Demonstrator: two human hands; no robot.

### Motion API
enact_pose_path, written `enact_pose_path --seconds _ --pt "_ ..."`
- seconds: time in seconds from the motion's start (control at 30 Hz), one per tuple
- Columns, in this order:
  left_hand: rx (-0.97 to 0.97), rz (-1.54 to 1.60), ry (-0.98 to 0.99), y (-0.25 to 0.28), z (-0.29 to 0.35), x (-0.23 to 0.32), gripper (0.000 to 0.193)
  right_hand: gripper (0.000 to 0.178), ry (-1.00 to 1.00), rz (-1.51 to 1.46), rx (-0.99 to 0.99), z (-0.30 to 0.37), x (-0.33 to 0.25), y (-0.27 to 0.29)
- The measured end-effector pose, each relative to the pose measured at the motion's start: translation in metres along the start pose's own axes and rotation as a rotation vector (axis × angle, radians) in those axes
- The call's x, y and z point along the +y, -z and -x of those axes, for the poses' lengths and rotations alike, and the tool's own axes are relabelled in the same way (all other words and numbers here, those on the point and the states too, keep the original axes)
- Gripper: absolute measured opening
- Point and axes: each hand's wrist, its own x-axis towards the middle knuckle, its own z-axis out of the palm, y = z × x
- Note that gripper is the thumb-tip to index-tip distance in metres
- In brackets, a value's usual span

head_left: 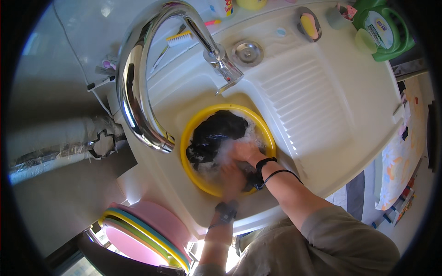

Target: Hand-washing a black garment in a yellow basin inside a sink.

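Note:
A yellow basin (191, 131) sits in the white sink (184, 96), filled with soapy water and a black garment (214, 133). My right hand (244, 151) presses down on the wet black cloth in the foam. My left hand (232, 179) is blurred, low in the basin at its near rim, gripping the same cloth. Both wrists wear dark bands. The garment bulges above the water on the far left side of the basin.
A tall chrome tap (138, 87) arches over the sink. A ribbed draining board (299, 99) lies to the right, with a green detergent jug (382, 30), a soap dish (308, 25) and a brush (179, 39) behind. Stacked pink and yellow basins (147, 234) stand below left.

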Motion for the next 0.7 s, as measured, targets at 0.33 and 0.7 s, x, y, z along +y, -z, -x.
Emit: enact_pose_path --seconds 0.33,0.7 --pt "0.315 0.721 -0.008 0.063 0.01 0.006 0.099 0.038 0.117 -0.185 0.06 0.035 -0.037 0.092" --pt "0.15 1.181 0.162 0.085 0.035 -0.016 0.084 0.024 0.254 -0.475 0.091 0.059 -0.051 0.156"
